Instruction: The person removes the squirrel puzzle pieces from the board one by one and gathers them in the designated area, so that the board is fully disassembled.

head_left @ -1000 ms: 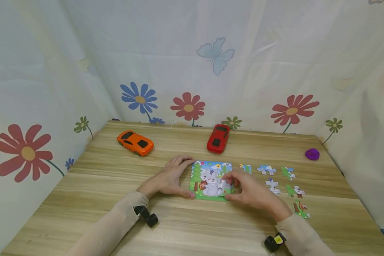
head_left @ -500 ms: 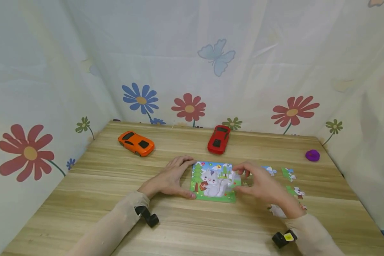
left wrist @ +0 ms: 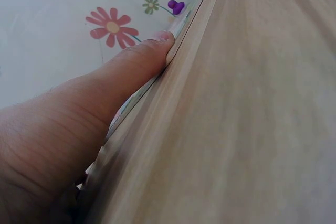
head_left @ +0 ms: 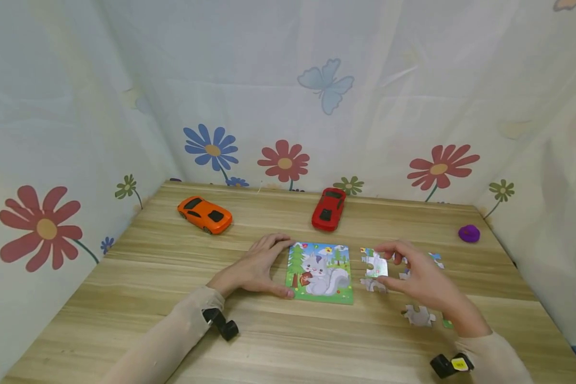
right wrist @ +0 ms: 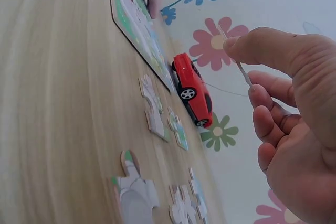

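Observation:
A square puzzle board (head_left: 319, 273) with a grey squirrel picture lies flat on the table. My left hand (head_left: 255, 271) rests at its left side, fingers spread along the edge and thumb at the near corner. To the right of the board, my right hand (head_left: 424, 280) pinches a puzzle piece (head_left: 377, 263) between thumb and fingertips. That piece shows thin and edge-on in the right wrist view, raised over the table. Below it lies a loose grey puzzle piece (head_left: 374, 286). Another grey piece (head_left: 420, 316) lies nearer the front; my right hand partly hides several others.
An orange toy car (head_left: 205, 215) stands at the back left. The red toy car (head_left: 328, 209) is behind the board. Far to the right sits a small purple object (head_left: 469, 233). A flower-printed curtain (head_left: 249, 96) surrounds the wooden table (head_left: 278, 341).
My right hand has moved right from over the board's right part to above the loose pieces, carrying the puzzle piece. My left hand has stayed at the board's left edge.

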